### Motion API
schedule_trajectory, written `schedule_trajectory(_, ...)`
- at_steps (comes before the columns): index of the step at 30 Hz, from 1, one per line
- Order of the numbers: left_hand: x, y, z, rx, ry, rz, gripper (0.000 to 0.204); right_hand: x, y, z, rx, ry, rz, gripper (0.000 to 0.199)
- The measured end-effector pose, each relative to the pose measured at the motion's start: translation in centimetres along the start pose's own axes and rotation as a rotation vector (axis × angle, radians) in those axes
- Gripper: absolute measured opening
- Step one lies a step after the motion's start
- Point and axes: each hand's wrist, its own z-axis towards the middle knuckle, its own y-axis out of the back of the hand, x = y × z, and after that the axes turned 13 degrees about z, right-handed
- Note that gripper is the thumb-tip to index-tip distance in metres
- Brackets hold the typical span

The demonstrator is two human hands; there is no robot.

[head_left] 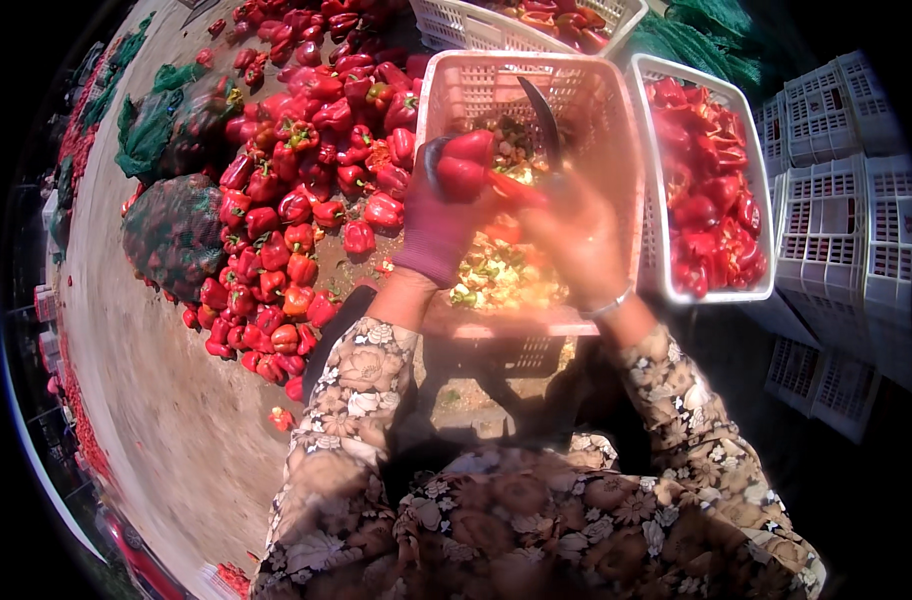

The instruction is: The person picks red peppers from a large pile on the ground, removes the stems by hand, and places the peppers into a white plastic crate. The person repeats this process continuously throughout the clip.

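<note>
My left hand [438,228], in a purple glove with dark fingertips, is closed round a red bell pepper [466,165]. Bare and blurred by motion, my right hand [579,235] is just right of it. A knife's curved dark blade [543,115] points up and away from that hand; its handle is hidden in my fingers. Between the hands shows a red strip of pepper [516,190], and I cannot tell whether it is cut loose. Both hands are over a pinkish plastic crate [624,120], which holds pale pepper cores and green stems [516,275].
Whole red peppers [276,240] lie heaped on the ground at left, beside filled green mesh sacks [176,235]. A white crate of cut red peppers [711,200] stands at right. Another crate [456,25] is behind. Stacked white crates [826,220] rise at far right.
</note>
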Motion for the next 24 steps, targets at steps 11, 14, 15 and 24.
schedule_trajectory(11,0.6,2.3,0.1,0.307,0.275,-0.302,0.028,2.4,2.5,0.4,0.006,-0.071,0.015,0.035)
schedule_trajectory(14,0.6,2.4,0.1,0.407,0.339,-0.358,0.028,2.6,2.2,0.1,-0.015,-0.05,0.079,0.036)
schedule_trajectory(15,-0.6,2.2,-0.2,0.391,0.334,-0.3,0.028,2.7,1.8,0.1,-0.029,-0.04,0.119,0.036)
schedule_trajectory(24,4.9,1.0,0.3,0.235,0.128,0.267,0.051,6.4,3.0,1.2,-0.043,0.033,-0.127,0.037)
